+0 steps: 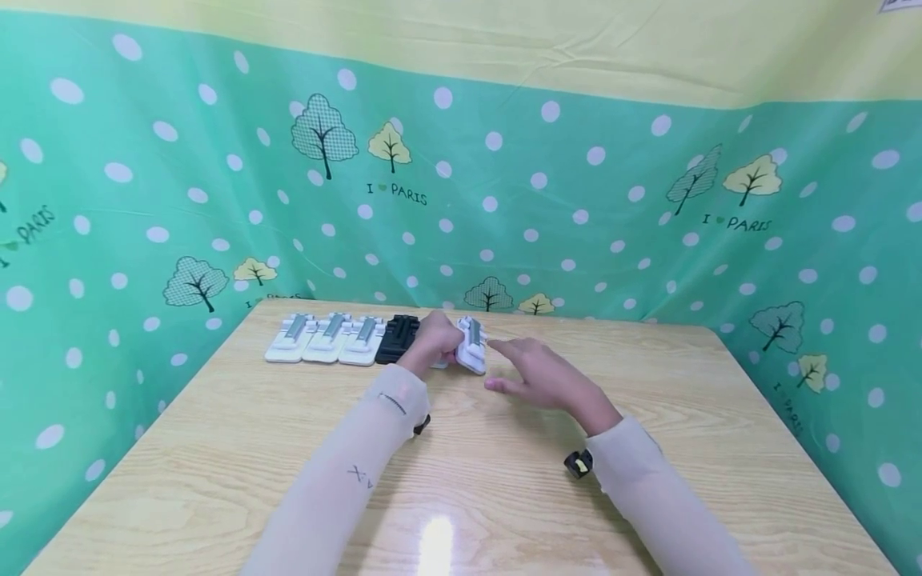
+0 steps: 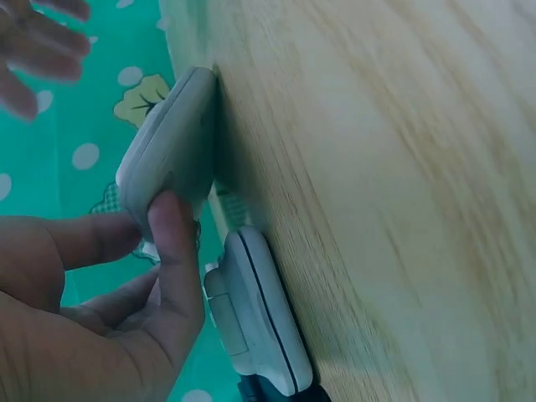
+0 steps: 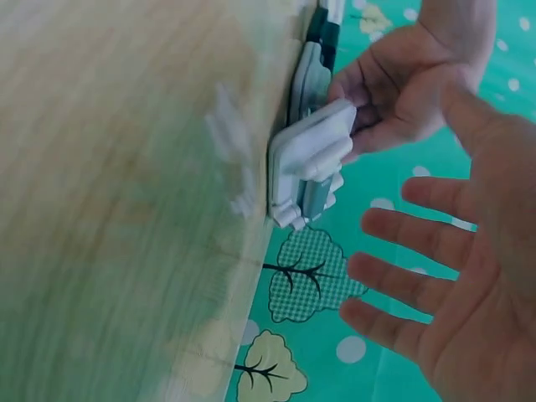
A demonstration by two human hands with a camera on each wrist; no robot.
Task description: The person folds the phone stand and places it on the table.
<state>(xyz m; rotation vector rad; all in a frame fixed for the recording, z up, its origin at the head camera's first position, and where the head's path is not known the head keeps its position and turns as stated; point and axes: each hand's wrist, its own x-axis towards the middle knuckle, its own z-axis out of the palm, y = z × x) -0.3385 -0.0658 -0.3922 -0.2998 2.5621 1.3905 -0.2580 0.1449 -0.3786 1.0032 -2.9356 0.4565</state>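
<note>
My left hand (image 1: pixel 434 339) pinches a white folding phone stand (image 1: pixel 471 350) by its near-left side. In the left wrist view the thumb and fingers grip the tilted stand (image 2: pixel 172 142), its edge right at the tabletop. To its right, my right hand (image 1: pixel 542 376) hovers with fingers extended, holding nothing; the right wrist view shows its fingers spread apart beside the stand (image 3: pixel 310 159). Another white stand (image 2: pixel 255 314) lies flat next to the held one, mostly hidden behind my left hand in the head view. Left of that lies a black phone stand (image 1: pixel 395 339).
Farther left in the same row lie three white stands with grey pads (image 1: pixel 290 339). The row runs along the back of the wooden table (image 1: pixel 504 496). Behind it hangs a green dotted cloth (image 1: pixel 497 216) with printed trees.
</note>
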